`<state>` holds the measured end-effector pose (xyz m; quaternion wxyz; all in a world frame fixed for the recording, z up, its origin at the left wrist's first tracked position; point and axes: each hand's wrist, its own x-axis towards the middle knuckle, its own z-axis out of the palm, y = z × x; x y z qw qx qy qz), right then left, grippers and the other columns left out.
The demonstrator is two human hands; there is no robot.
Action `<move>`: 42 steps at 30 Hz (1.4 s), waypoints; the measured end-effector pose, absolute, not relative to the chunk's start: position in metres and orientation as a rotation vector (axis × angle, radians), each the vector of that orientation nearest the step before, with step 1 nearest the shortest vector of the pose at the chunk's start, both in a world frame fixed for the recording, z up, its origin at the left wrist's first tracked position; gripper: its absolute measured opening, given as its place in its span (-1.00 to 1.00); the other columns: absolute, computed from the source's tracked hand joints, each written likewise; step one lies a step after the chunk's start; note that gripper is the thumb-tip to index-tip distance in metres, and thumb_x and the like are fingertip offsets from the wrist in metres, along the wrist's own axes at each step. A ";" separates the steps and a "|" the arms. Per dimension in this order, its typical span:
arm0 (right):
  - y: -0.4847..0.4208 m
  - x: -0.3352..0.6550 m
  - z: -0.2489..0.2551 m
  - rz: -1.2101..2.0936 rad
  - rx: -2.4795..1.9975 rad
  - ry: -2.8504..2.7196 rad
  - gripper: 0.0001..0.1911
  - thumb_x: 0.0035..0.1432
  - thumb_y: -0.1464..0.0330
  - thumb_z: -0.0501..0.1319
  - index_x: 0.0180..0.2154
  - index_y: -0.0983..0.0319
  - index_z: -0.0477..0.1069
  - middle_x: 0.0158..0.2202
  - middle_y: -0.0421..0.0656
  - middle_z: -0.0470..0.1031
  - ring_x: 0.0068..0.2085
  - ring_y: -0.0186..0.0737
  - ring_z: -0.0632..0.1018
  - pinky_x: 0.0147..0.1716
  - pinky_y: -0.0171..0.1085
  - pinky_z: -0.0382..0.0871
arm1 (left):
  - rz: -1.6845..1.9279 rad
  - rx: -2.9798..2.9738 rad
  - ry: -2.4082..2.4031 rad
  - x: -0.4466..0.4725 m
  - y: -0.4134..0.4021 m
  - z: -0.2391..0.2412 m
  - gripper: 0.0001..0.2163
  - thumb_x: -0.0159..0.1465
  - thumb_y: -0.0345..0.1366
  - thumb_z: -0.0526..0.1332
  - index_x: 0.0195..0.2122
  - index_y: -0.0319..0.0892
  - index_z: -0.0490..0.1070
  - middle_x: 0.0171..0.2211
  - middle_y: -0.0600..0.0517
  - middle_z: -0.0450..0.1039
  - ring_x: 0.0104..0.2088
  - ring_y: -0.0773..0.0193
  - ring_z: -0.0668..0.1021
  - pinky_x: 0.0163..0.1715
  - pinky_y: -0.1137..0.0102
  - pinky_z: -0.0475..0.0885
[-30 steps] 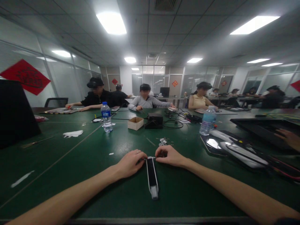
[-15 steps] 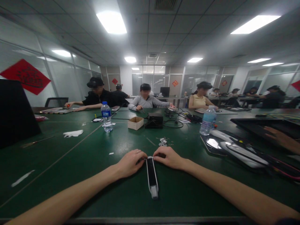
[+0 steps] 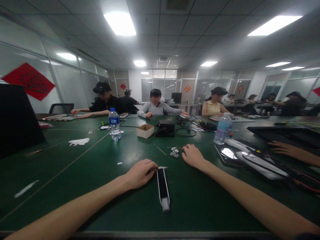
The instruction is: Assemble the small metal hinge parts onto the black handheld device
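Note:
On the green table in front of me lies a long, narrow device [image 3: 163,188] with a white frame, a black inner face and a pale block at its near end. My left hand [image 3: 142,171] has its fingers closed on the far left corner of it. A thin light piece [image 3: 163,167] sticks out to the right across that far end. My right hand [image 3: 193,155] rests on the table farther out, fingers slightly bent and apart, with nothing visible in it. Just left of its fingertips is a small pile of metal parts [image 3: 174,152].
A small open box [image 3: 145,131] and a black power unit [image 3: 165,129] with cables stand beyond. Water bottles stand at left [image 3: 114,125] and right [image 3: 222,129]. A white and black appliance [image 3: 257,160] lies at right, near another person's hand [image 3: 287,150]. Several people sit opposite.
My right hand has left the device's far end and moved forward and right, beside the metal parts. My left hand stays at the device. The other person's hand at right has shifted left.

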<state>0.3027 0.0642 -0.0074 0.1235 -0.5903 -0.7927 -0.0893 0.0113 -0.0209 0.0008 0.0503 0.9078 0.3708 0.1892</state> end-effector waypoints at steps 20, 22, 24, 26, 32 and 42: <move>0.083 0.315 -0.016 -0.030 -1.708 -2.260 -0.81 0.22 0.44 0.10 -0.30 0.36 0.48 -0.24 0.08 0.51 -0.19 -0.08 0.52 -0.23 -0.25 0.31 | 0.551 2.734 1.154 0.012 -0.023 0.004 -0.81 0.34 -0.40 0.09 -0.06 -0.13 0.40 -0.18 0.00 0.47 -0.19 0.22 0.50 -0.18 0.35 0.42; 0.085 0.317 -0.017 0.003 -1.707 -2.241 -0.83 0.20 0.44 0.12 -0.33 0.35 0.47 -0.26 0.05 0.51 -0.20 -0.09 0.52 -0.25 -0.27 0.31 | 0.555 2.736 1.153 0.012 -0.023 0.004 -0.81 0.34 -0.40 0.09 -0.06 -0.13 0.40 -0.18 0.00 0.47 -0.20 0.22 0.50 -0.19 0.35 0.42; 0.086 0.318 -0.018 0.046 -1.694 -2.222 -0.86 0.19 0.44 0.14 -0.33 0.33 0.47 -0.27 0.01 0.52 -0.21 -0.12 0.53 -0.26 -0.28 0.30 | 0.555 2.738 1.152 0.012 -0.024 0.005 -0.81 0.34 -0.40 0.10 -0.06 -0.13 0.40 -0.18 0.00 0.47 -0.20 0.22 0.50 -0.19 0.36 0.42; 0.086 0.318 -0.018 0.098 -1.678 -2.196 -0.88 0.17 0.46 0.16 -0.28 0.34 0.46 -0.27 -0.02 0.54 -0.22 -0.15 0.54 -0.27 -0.31 0.31 | 0.550 2.740 1.153 0.013 -0.024 0.005 -0.81 0.33 -0.42 0.10 -0.07 -0.14 0.40 -0.18 0.00 0.47 -0.19 0.22 0.50 -0.18 0.36 0.42; 0.084 0.316 -0.014 0.261 -1.663 -2.108 -0.76 0.09 0.47 0.22 -0.14 0.33 0.40 -0.32 -0.11 0.55 -0.30 -0.23 0.55 -0.35 -0.35 0.30 | 0.534 2.747 1.171 0.014 -0.025 0.006 -0.80 0.33 -0.44 0.11 -0.07 -0.15 0.41 -0.18 -0.01 0.48 -0.18 0.21 0.51 -0.17 0.36 0.43; 0.073 0.307 -0.011 0.109 -1.263 -2.129 -0.77 0.01 0.56 0.17 -0.23 0.28 0.37 -0.39 -0.20 0.45 -0.37 -0.28 0.47 -0.32 -0.32 0.33 | 0.536 2.740 1.166 0.015 -0.027 0.010 -0.81 0.32 -0.43 0.10 -0.08 -0.16 0.42 -0.20 -0.02 0.49 -0.18 0.20 0.51 -0.19 0.35 0.43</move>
